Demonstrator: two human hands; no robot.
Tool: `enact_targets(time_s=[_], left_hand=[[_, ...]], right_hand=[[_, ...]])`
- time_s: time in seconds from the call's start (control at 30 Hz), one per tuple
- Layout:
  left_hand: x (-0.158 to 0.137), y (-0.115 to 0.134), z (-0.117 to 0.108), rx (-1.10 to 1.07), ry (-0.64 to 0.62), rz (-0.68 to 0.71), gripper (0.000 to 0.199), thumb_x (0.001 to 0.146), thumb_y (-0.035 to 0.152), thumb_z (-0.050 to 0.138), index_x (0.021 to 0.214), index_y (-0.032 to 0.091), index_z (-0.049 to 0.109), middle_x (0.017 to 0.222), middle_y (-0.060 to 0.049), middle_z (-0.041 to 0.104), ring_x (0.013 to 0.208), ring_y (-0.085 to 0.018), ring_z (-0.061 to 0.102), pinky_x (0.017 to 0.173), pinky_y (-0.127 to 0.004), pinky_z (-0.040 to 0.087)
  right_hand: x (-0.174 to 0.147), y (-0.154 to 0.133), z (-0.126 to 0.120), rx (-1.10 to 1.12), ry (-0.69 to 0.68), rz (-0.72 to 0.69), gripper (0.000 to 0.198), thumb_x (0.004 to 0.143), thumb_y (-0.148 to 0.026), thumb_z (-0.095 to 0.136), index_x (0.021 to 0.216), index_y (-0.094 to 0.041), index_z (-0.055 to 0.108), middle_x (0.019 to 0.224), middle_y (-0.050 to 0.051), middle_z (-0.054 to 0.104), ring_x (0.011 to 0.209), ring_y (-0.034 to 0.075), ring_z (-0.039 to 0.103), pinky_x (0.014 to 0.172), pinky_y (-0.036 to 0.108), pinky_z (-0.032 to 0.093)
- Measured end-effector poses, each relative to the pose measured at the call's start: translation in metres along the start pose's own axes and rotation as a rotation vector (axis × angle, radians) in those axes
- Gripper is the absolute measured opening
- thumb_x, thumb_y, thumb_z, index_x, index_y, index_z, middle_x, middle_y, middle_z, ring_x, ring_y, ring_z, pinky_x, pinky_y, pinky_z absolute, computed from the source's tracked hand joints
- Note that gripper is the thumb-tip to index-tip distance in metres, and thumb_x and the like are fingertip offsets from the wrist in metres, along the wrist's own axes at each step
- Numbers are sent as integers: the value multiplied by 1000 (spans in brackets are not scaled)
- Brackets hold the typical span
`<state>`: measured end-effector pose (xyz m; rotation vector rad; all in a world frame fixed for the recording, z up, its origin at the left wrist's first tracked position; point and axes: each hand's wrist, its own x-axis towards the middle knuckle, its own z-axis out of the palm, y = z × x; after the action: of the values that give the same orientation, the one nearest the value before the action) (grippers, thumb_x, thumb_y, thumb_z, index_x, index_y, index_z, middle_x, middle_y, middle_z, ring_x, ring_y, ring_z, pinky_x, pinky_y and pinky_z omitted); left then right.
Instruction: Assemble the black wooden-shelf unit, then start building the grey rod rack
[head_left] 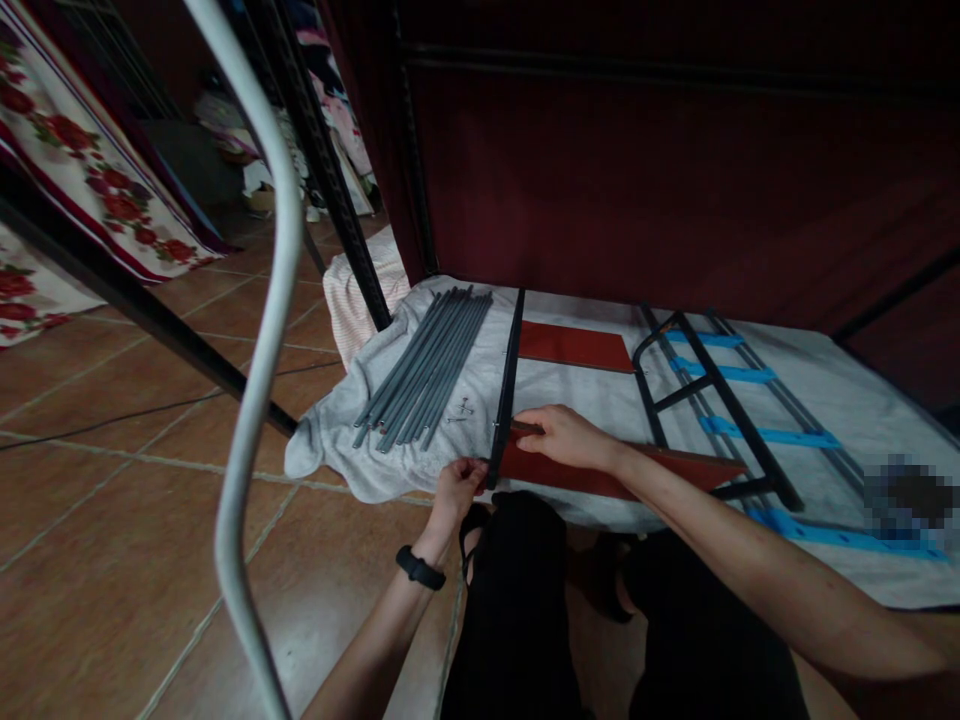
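Observation:
My right hand (566, 437) grips the upper edge of a red-brown board (600, 478), which stands tilted near my knees. My left hand (459, 490) is pinched at the near end of a black metal bar (508, 385); whatever its fingers hold is hidden. The board's left end meets this bar. Farther back, a second red-brown board (576, 346) spans from the bar to a black metal frame (705, 385). A few small screws (460, 408) lie on the cloth left of the bar.
Grey metal tubes (424, 370) lie in a bundle on the grey cloth (337, 445). Blue strips (776, 436) with rods are on the right. A pale curved pole (277, 260) rises at the left, beside black metal posts. Dark red fabric (637, 200) hangs behind.

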<state>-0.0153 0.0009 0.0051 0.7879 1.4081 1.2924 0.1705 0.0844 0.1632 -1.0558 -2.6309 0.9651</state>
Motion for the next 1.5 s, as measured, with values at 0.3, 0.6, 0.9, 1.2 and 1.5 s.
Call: enact_targets(time_s=[0.3,0.6,0.9,1.2,1.5], left_hand=[[2,-1,0,13,28,-34,30,64,42,76,72,14,67,54,0,60,47,-10,52,48,-22,39],[3,2,0,-37,11,-68,28,62,36,77,78,15,68,60,0,63,50,-11,55,51,-23,43],[3,-1,0,-42,17,-37,34,57,37,80,80,15,67,63,0,64,55,-11,57,56,-23,45],[4,-3,1,-22,-4,-21,33,56,39,81,73,14,68,56,1,61,50,-9,51,51,-21,41],[6,-5,-1,81,5,24,28,64,41,76,65,15,66,50,0,58,45,-10,47,46,-22,35]], right_hand=[[0,0,0,6,3,-3,16,84,-24,59,94,-19,72,89,3,72,81,18,61,71,27,37],[0,-1,0,4,-13,-16,15,84,-23,59,92,-19,71,88,2,72,80,18,61,70,26,37],[0,0,2,1,-3,-2,10,84,-23,60,86,-19,69,82,1,69,75,16,58,68,26,35],[0,-2,1,1,3,1,9,83,-23,60,84,-19,69,84,1,69,78,17,59,69,26,36],[-1,-2,4,3,21,12,8,82,-24,58,78,-20,64,75,-1,62,71,14,52,64,25,31]])
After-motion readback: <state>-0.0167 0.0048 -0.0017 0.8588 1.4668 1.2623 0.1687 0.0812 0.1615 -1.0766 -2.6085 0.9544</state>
